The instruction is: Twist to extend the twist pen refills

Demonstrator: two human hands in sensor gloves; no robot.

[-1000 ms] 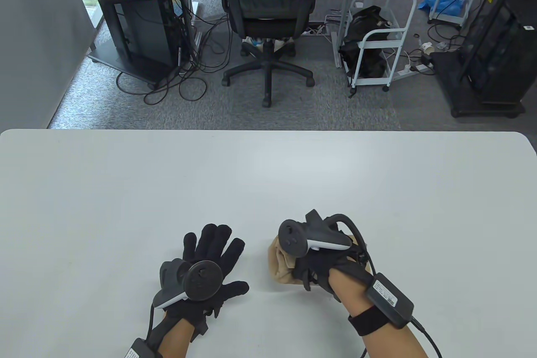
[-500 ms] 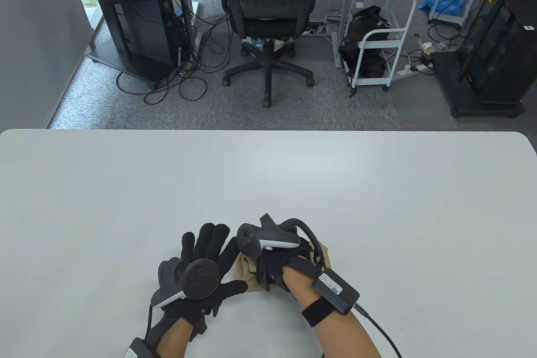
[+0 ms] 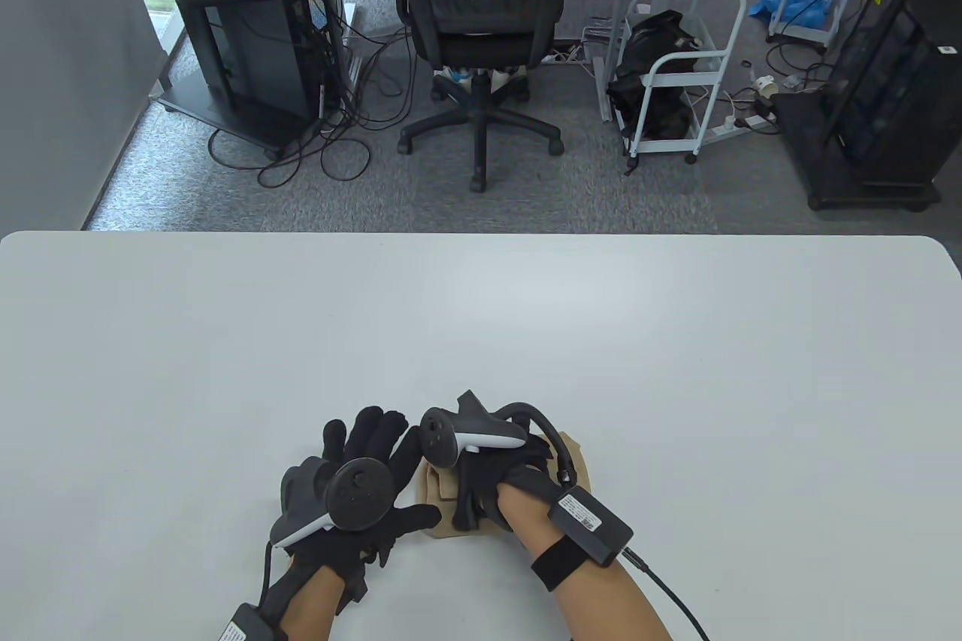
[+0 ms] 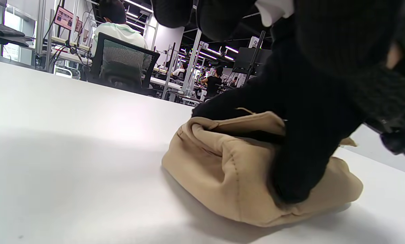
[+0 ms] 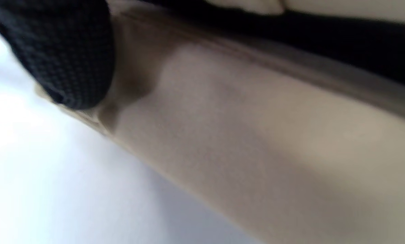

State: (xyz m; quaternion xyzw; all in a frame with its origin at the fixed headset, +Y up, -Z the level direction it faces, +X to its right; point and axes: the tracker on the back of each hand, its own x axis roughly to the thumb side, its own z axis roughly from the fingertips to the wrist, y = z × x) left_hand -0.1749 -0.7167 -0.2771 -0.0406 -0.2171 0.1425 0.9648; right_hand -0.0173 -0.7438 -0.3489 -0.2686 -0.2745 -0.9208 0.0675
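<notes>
An office-like lab: a swivel chair, computer tower, floor cables and equipment cart.

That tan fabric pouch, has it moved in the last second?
Yes. The tan fabric pouch, held by the right hand, slid left across the white table, now beside the left hand.

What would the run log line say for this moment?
right hand: grips tan pouch | left hand: open, beside pouch | pen: unseen
</notes>
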